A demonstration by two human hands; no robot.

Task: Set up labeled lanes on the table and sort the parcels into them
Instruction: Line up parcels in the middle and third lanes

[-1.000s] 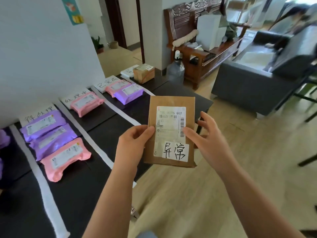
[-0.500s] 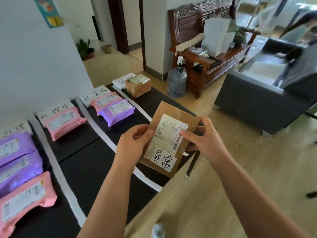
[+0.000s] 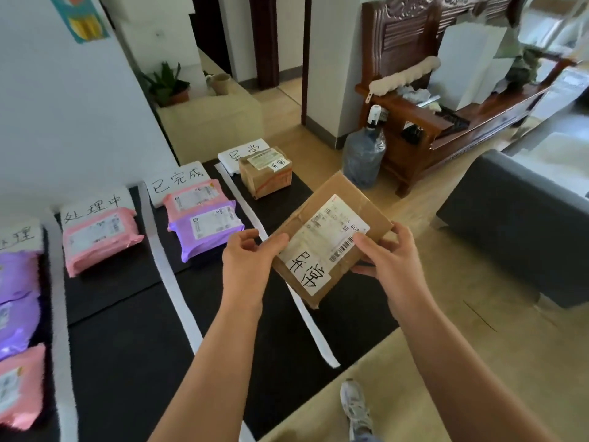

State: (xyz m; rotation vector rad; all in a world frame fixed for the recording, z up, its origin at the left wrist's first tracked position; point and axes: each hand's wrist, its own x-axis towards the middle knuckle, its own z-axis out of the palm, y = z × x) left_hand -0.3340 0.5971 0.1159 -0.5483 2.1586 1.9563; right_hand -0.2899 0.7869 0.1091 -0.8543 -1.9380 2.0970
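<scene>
I hold a flat brown cardboard parcel [image 3: 331,231] with a shipping label and a handwritten white sticker, tilted over the rightmost lane of the black table [image 3: 127,362]. My left hand [image 3: 251,260] pinches its left edge and my right hand [image 3: 389,260] grips its right edge. White strips [image 3: 169,275] split the table into lanes, each headed by a handwritten paper label [image 3: 177,183]. A small brown box [image 3: 266,175] sits at the far end of the rightmost lane. Pink and purple parcels [image 3: 204,224] lie in the other lanes.
A water jug [image 3: 363,157] stands on the floor past the table's far right corner, beside a wooden bench [image 3: 446,116]. A grey sofa [image 3: 516,224] is to the right. My shoe [image 3: 355,406] shows by the table's near edge. A white wall runs along the left.
I have stepped toward the table's right end. The brown parcel has tilted from upright to slanted and moved over the rightmost lane, still held in both hands.
</scene>
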